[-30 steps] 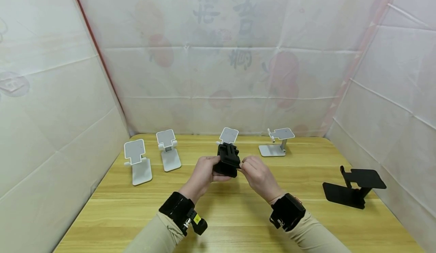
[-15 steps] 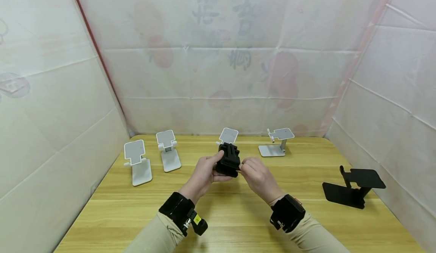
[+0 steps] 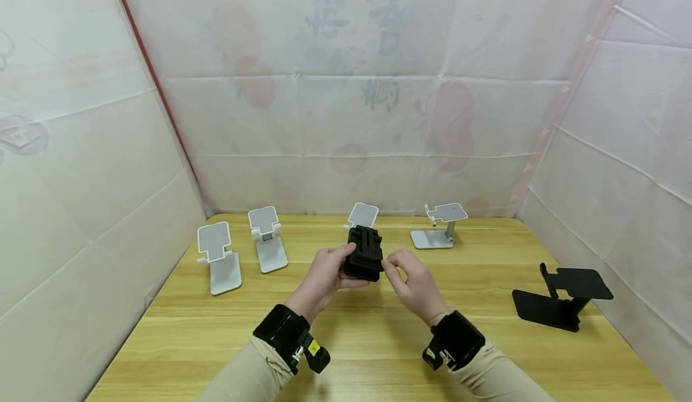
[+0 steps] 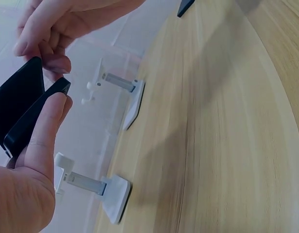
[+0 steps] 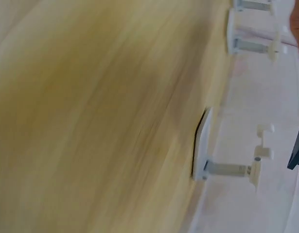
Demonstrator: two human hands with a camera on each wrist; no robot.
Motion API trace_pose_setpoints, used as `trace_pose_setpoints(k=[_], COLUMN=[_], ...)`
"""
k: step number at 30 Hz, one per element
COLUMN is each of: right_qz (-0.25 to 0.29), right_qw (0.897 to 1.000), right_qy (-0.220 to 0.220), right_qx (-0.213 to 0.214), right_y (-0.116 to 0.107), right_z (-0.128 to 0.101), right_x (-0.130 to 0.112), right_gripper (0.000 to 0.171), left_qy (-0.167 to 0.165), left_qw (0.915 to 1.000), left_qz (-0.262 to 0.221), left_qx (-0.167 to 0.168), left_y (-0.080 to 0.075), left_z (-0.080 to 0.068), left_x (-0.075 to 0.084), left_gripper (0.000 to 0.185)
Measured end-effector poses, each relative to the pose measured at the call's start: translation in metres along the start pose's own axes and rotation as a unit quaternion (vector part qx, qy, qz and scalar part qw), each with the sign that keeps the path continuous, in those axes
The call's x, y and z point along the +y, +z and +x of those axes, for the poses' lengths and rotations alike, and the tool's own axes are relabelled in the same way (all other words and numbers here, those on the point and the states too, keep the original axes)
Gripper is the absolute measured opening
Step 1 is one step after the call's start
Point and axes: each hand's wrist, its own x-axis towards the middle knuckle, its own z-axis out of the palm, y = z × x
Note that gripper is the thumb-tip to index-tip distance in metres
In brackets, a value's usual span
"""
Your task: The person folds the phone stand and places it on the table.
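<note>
A folded black phone stand (image 3: pixel 364 252) is held above the middle of the wooden table (image 3: pixel 378 336) by both hands. My left hand (image 3: pixel 337 267) grips its left side, thumb lying along the edge. My right hand (image 3: pixel 390 265) pinches its right edge between thumb and forefinger. In the left wrist view the left thumb (image 4: pixel 42 131) presses the black stand (image 4: pixel 18 104), and the right hand's fingertips (image 4: pixel 49 56) pinch its upper corner. The right wrist view is blurred and catches only a dark corner of the black stand (image 5: pixel 298 145) at its right edge.
Several white phone stands line the far side of the table: two at the left (image 3: pixel 218 256) (image 3: pixel 267 238), one behind the hands (image 3: pixel 364 214), one further right (image 3: pixel 439 226). An unfolded black stand (image 3: pixel 562 298) sits by the right wall. White sheeting encloses the table on three sides.
The left thumb has come up onto the stand's side. The right fingers have slid slightly along its right edge, and the stand sits a little more upright.
</note>
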Motion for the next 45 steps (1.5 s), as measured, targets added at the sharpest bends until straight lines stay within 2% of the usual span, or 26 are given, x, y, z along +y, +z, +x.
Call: trace_pose_setpoints(k=[2, 5, 8, 11, 17, 20, 24, 26, 29, 33, 45], right_qz=[0.032, 0.076, 0.125, 0.176, 0.234, 0.259, 0.269, 0.268, 0.272, 0.277, 0.277], right_qw=[0.998, 0.985, 0.963, 0.937, 0.904, 0.882, 0.855, 0.846, 0.838, 0.835, 0.836], right_qy=[0.062, 0.153, 0.235, 0.297, 0.355, 0.391, 0.44, 0.454, 0.463, 0.464, 0.463], right_qx=[-0.001, -0.013, -0.03, -0.043, -0.05, -0.049, -0.063, -0.079, -0.1, -0.104, -0.104], right_y=[-0.0003, -0.0016, -0.0025, -0.0025, -0.0005, 0.0009, 0.0023, 0.0023, 0.0027, 0.0031, 0.0039], right_z=[0.0002, 0.0012, 0.0025, 0.0031, 0.0038, 0.0039, 0.0025, 0.0018, 0.0013, 0.0007, -0.0031], right_x=[-0.0032, -0.0077, -0.0101, -0.0099, -0.0086, -0.0077, -0.0061, -0.0062, -0.0065, -0.0067, -0.0057], right_gripper=[0.019, 0.015, 0.008, 0.013, 0.021, 0.027, 0.031, 0.035, 0.042, 0.044, 0.038], left_qy=[0.0, -0.001, 0.001, 0.002, -0.001, 0.002, 0.004, 0.005, 0.007, 0.009, 0.009], left_qw=[1.0, 1.0, 1.0, 1.0, 1.0, 1.0, 1.0, 1.0, 1.0, 1.0, 0.9999], left_qz=[-0.001, -0.002, -0.002, -0.002, -0.003, -0.003, -0.004, -0.004, -0.003, -0.004, -0.007], left_qx=[-0.003, -0.005, -0.004, -0.003, -0.003, -0.001, 0.002, 0.001, 0.001, 0.0, -0.005], left_y=[0.0002, 0.0003, 0.0002, 0.0001, -0.0001, -0.0001, -0.0002, -0.0004, -0.0009, -0.0014, -0.0014], left_z=[0.0002, 0.0002, 0.0003, 0.0008, 0.001, 0.0009, 0.0008, 0.0007, 0.0004, 0.0004, 0.0001], left_x=[0.0001, 0.0001, 0.0001, 0.0, -0.0003, 0.0002, 0.0011, 0.0013, 0.0005, -0.0008, -0.0046], left_gripper=[0.054, 0.054, 0.054, 0.054, 0.053, 0.053, 0.051, 0.05, 0.05, 0.05, 0.048])
